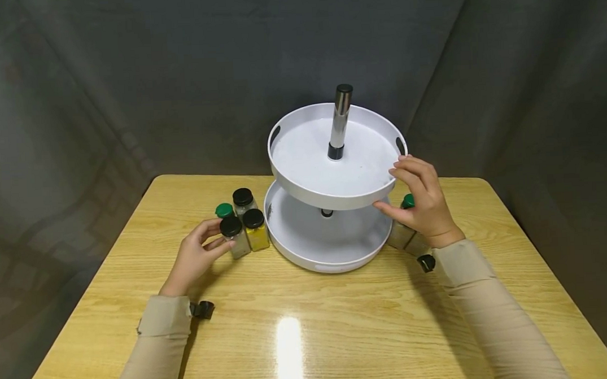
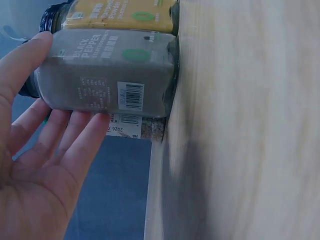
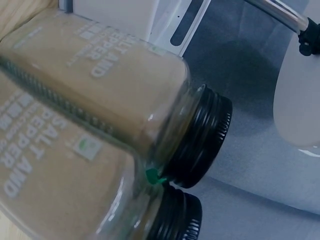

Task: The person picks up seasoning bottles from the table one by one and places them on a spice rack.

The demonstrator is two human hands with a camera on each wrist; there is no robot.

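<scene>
Left of the frame's centre, the left hand (image 1: 195, 256) pinches the pepper jar (image 1: 241, 247), and the right hand (image 1: 423, 202), well apart, grips the upper tray (image 1: 329, 199) right of centre, but pulling the pepper jar sideways could perhaps tip the yellow jar (image 1: 257, 239) beside it.

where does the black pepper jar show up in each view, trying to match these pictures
Head: left of centre, the black pepper jar between the left hand's thumb and fingers, beside the yellow jar.
Left wrist: upper left, lying sideways in the picture, label readable.
Right wrist: not in it; jars labelled "salt and pepper" instead.
Shared landmark: the wooden table, in all three.
</scene>
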